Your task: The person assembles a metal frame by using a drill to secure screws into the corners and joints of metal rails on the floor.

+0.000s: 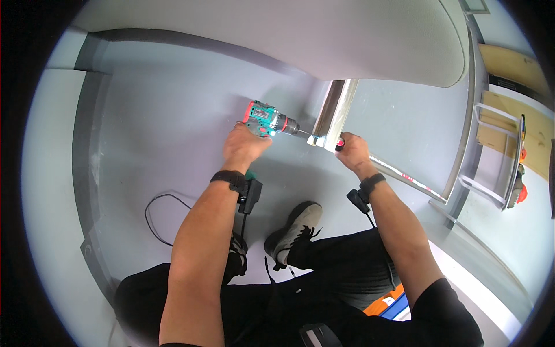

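My left hand (243,146) is closed round the grip of a teal and red cordless drill (265,117). The drill lies level, its black chuck facing right. Its thin bit reaches the near end of a metal bar (335,113), by a small whitish and brass-coloured fitting (314,140). On the bar's other side, my right hand (352,153) is closed on a small red and black object (340,143), mostly hidden by the fingers. A thinner metal rail (404,176) with red marks runs from beside this hand toward the lower right.
A padded grey-beige panel (289,29) overhangs the bar's far end. Grey floor (150,115) spreads beneath. A black cable (156,199) loops at the left, and my shoe (298,228) stands close by. At the right is a white-framed rack (503,150) with tools.
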Motion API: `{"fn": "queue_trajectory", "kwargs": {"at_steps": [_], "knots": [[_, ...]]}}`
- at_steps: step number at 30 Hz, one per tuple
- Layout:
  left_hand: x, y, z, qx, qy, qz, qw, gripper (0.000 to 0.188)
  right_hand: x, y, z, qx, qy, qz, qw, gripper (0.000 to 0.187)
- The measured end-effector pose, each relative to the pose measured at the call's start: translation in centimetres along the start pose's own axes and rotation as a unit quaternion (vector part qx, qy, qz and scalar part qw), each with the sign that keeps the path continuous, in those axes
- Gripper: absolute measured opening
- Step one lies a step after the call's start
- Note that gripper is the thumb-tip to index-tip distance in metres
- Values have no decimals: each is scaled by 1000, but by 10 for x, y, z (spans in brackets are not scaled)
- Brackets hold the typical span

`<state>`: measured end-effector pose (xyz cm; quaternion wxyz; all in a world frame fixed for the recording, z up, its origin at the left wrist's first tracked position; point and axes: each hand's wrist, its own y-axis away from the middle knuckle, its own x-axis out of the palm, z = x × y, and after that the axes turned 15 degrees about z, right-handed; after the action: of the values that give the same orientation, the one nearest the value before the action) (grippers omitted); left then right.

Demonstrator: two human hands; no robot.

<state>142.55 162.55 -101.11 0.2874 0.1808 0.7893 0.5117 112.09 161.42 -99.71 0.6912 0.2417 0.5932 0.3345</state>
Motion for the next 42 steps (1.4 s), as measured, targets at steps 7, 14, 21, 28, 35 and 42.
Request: {"fn": "queue_trajectory", "kwargs": {"at_steps": [7,14,21,28,35,42], "knots": [[-28,-28,40,-15,5,-17,1000,72,2,0,10,10,-3,-21,1000,27],[-34,-31,71,-21,11,-115,993,73,6,-5,9,15,11,-7,1000,25],[9,-13,7,276,-118,-314,901,54,-3,1,8,26,13,2,1000,25],[90,-23,-47,326,16,6,945,25,5,-3,11,2,3,-25,1000,23],[96,-32,-47,375,20,16,927,16,0,3,11,13,1,-23,1000,22],[101,-30,-52,296,-12,46,954,27,-2,2,13,15,-7,-15,1000,22]]}}
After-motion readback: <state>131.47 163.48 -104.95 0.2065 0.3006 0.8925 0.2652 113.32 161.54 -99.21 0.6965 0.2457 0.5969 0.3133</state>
